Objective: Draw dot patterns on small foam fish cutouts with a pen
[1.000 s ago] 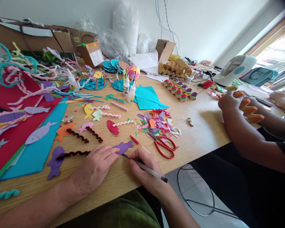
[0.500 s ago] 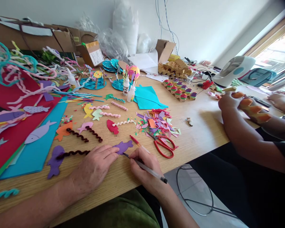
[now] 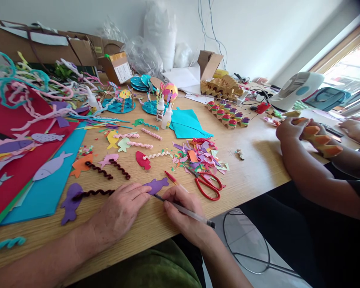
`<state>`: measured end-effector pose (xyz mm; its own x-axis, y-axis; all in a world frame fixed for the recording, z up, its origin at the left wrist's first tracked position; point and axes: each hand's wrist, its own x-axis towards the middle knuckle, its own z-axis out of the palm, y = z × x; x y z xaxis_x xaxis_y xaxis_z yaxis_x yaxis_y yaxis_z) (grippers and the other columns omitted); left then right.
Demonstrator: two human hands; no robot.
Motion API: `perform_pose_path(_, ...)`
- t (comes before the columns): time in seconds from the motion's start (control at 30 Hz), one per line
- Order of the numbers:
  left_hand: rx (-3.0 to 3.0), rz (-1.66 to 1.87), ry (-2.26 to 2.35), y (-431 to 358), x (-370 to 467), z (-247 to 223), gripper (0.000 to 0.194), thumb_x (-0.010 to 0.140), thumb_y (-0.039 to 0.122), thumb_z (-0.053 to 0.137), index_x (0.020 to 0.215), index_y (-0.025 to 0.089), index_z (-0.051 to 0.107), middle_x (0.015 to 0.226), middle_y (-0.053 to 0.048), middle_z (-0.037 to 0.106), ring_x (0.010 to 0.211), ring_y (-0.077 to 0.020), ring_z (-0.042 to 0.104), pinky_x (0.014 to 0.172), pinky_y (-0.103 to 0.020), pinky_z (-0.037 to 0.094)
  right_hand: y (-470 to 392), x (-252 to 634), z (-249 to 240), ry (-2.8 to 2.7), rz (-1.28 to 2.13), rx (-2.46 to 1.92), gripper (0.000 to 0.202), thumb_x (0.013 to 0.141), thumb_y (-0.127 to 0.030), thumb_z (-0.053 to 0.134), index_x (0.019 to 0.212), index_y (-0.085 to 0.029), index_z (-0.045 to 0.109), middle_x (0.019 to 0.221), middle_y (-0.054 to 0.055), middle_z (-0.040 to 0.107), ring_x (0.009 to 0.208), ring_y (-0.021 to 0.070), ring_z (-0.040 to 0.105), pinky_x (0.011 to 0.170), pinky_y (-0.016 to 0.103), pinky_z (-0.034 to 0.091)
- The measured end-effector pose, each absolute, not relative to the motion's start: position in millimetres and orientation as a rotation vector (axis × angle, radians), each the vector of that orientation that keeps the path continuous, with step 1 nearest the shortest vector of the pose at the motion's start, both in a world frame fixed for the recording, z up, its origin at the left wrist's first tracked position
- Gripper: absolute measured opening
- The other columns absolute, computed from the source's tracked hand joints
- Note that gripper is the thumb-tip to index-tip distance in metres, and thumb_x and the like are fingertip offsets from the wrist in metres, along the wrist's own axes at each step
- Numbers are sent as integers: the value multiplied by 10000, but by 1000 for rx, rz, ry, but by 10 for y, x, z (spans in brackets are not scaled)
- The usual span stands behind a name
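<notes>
On the worktop (image 3: 243,176), the left hand (image 3: 124,208) lies open, touching a purple fish (image 3: 158,186). The right hand's (image 3: 186,210) grip clamps a pen (image 3: 196,217)

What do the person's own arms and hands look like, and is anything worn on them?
The left forearm and right forearm show no sleeves. The left hand and right hand wear no gloves, and no ring, watch or bracelet is visible.

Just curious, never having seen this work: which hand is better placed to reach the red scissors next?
Probably the right hand: it's nearer the red scissors, though it holds a pen. The left hand lies farther away.
</notes>
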<state>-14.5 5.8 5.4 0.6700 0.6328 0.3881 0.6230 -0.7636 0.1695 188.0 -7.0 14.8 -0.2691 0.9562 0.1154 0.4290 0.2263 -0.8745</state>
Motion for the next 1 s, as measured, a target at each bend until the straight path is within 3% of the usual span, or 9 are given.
perform_pose_path(0.23, 2833, 669, 1086, 53, -145, 44, 366, 865, 44, 321, 1013, 149, 640, 1069, -74, 670, 1005, -197, 592, 901, -363, 492, -52, 1833, 147, -1842, 840, -1324, 103, 710, -131, 477, 689, -204, 547, 595, -26, 568, 525, 117, 506, 503, 218, 384)
perform_pose_path(1.0, 2874, 713, 1068, 57, -120, 76, 352, 842, 12, 317, 961, 131, 626, 1041, -73, 679, 964, -208, 609, 866, -364, 493, -57, 1836, 165, -1891, 846, -1309, 108, 708, -119, 466, 684, -197, 537, 617, -21, 587, 557, 118, 534, 540, 216, 388)
